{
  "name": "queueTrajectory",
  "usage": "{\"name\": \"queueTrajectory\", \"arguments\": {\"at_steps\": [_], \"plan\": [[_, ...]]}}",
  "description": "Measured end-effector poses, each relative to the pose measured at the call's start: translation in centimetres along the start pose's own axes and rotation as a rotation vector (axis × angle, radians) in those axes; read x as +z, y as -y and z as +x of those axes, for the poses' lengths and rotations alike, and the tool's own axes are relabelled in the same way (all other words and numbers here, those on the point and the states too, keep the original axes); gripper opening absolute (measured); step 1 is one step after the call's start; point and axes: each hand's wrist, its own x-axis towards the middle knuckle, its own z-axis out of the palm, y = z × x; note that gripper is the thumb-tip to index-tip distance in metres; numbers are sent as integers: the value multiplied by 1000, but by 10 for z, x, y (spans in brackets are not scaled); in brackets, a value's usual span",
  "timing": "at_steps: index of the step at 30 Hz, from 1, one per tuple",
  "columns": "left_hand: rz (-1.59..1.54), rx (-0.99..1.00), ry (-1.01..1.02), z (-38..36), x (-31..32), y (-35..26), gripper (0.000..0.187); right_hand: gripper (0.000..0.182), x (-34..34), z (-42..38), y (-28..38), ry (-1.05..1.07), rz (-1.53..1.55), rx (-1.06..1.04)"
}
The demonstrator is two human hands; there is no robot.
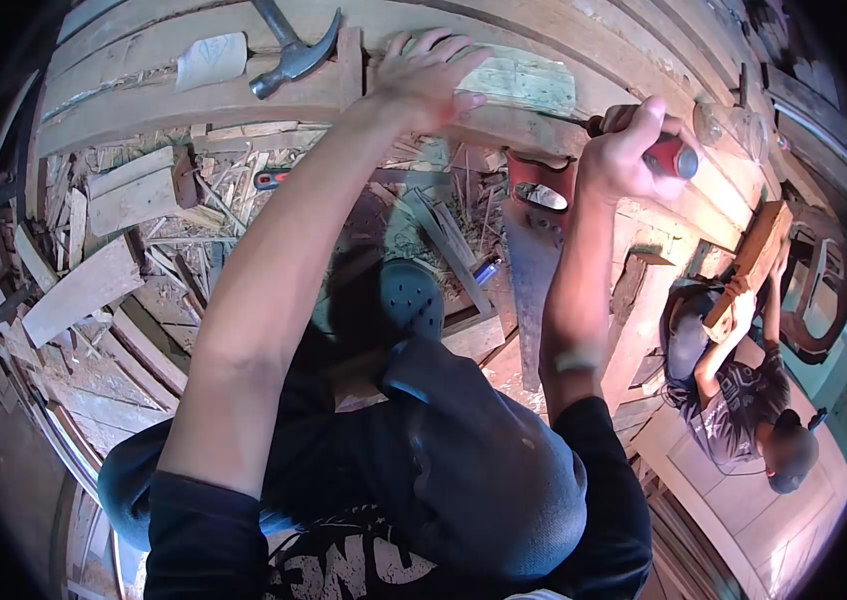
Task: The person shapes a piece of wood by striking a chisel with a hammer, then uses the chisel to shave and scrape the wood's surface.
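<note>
My left hand [429, 75] lies with its fingers spread on a pale wood piece [522, 82] on the planks. My right hand [634, 155] is closed around the red and black handle of a chisel [677, 158]; its thin blade points left, toward the wood piece. Whether the tip touches the wood is hard to make out. Left of my left hand lies a claw hammer [296, 62], near a pale scrap with a drawing [212, 60]. Below my right hand a hand saw [534, 270] with a red handle leans blade down.
Wood offcuts [94, 290] and splinters cover the ground on the left. A red and black tool handle [272, 179] lies among the scraps. At the right a co-worker [744, 400] sits holding a wooden block [752, 262]. Long planks [174, 100] run across the top.
</note>
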Motion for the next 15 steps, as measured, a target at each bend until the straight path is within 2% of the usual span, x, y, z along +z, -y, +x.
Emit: {"name": "queueTrajectory", "arguments": {"at_steps": [1,4,5,8,13,15], "plan": [[2,3,-8,2,-1,-1,63,26,-2,-3,0,-28,157,148],[8,-10,-30,-1,3,2,64,25,0,6,27,-86,259,204],[3,-10,-31,1,2,3,64,23,-6,10,27,-36,356,203],[-3,0,-1,-1,3,0,64,18,7,-6,10,-6,108,131],[-26,-9,-26,-1,3,2,64,16,-9,0,25,4,392,245],[-14,-10,-11,-2,2,2,64,18,3,-1,31,-48,225,197]]}}
